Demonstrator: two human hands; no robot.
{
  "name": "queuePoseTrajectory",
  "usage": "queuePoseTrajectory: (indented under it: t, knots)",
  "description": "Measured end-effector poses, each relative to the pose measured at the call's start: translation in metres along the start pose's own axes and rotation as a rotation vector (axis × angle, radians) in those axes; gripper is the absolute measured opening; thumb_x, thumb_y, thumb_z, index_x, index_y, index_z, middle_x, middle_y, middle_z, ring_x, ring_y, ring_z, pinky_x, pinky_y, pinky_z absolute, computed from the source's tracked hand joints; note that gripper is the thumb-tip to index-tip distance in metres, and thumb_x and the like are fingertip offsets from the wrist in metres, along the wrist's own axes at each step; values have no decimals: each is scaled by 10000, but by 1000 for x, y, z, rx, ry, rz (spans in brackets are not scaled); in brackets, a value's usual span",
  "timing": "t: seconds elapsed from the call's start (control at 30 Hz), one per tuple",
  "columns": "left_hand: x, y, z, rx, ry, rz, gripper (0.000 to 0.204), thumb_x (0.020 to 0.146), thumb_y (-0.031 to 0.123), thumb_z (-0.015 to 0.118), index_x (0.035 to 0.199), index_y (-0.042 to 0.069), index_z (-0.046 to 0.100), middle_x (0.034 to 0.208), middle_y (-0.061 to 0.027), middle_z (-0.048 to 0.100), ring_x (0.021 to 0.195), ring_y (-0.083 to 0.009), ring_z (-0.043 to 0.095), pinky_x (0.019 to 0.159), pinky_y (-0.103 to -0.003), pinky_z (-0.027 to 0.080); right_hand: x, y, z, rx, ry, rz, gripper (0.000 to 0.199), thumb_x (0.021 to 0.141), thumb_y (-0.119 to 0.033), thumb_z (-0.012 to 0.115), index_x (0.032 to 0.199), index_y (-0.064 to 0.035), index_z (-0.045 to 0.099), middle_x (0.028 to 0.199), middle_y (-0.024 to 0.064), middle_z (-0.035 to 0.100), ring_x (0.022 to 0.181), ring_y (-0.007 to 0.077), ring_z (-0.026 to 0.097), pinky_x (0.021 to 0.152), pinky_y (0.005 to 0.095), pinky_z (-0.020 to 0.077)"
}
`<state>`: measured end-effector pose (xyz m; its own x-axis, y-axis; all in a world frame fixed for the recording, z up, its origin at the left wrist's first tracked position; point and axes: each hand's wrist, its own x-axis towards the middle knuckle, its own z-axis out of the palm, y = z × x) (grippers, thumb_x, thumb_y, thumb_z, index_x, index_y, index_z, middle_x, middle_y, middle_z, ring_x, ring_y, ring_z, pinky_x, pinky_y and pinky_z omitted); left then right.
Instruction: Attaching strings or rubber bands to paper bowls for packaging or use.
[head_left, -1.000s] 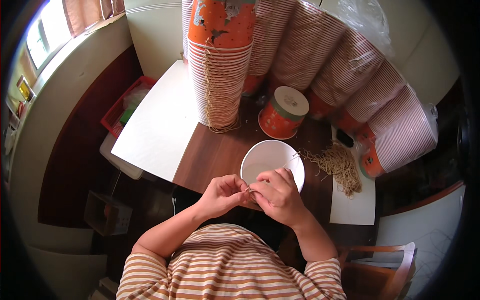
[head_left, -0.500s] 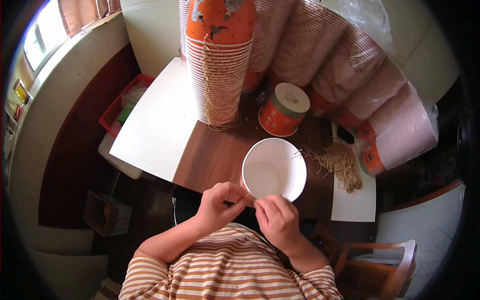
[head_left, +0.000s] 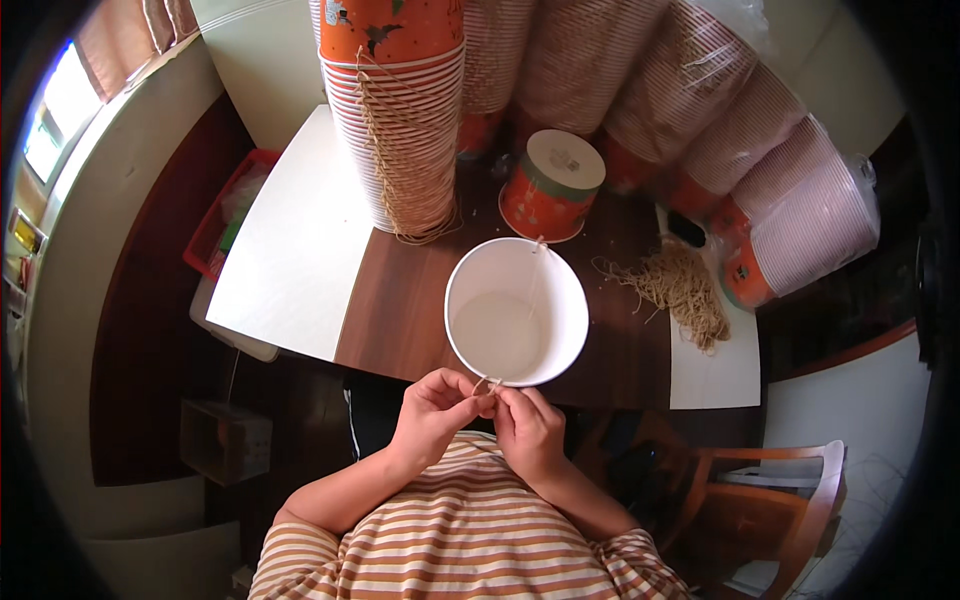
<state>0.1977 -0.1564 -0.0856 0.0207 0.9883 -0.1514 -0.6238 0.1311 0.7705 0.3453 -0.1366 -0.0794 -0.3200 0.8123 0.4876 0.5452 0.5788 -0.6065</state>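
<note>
Since half a second earlier, the white paper bucket [head_left: 516, 310] had slid a little farther from the person's body, and both hands had drawn closer together at its near rim. The bucket stood upright on the dark wooden surface [head_left: 400, 300], its open mouth pointing straight up at the camera, long axis vertical. The left hand [head_left: 432, 415] and right hand [head_left: 528, 430] each pinched the thin tan string [head_left: 487, 385] at the rim between thumb and fingers. A tall stack of orange cups [head_left: 400, 110] stood behind, loose strings [head_left: 680, 290] lying well apart to the right.
</note>
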Motion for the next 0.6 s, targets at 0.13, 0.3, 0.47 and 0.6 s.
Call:
queuePoseTrajectory:
  t: [0.13, 0.3, 0.47, 0.6]
  knots:
    - [-2, 1, -3, -41, 28, 10, 83, 836, -39, 614, 882, -21, 548, 853, -92, 646, 786, -165, 645, 766, -295, 544, 7, -4, 4, 611, -65, 458, 113, 869, -41, 597, 946, 27, 646, 810, 101, 679, 756, 148, 660, 656, 261, 517]
    - [-8, 0, -6, 55, 75, 86, 93, 832, -40, 619, 889, -19, 548, 857, -88, 645, 789, -153, 645, 742, -267, 540, 10, -5, 4, 1002, -156, 595, 176, 910, -83, 570, 1000, 43, 653, 885, 74, 689, 796, 95, 630, 726, 236, 510]
    - [-12, -5, -8, 284, 131, 223, 108, 828, -38, 629, 897, -15, 548, 864, -66, 640, 800, -120, 638, 718, -235, 522, 7, -8, 8, 966, -143, 586, 183, 897, -51, 564, 1033, 31, 654, 993, 110, 676, 923, 146, 624, 846, 282, 501]
    - [-12, -7, -8, 289, 131, 230, 111, 826, -38, 633, 891, -16, 545, 864, -58, 636, 801, -111, 633, 717, -224, 511, 7, -8, 12, 991, -143, 669, 179, 899, -61, 555, 1017, 27, 657, 1009, 108, 670, 925, 152, 621, 849, 295, 499]
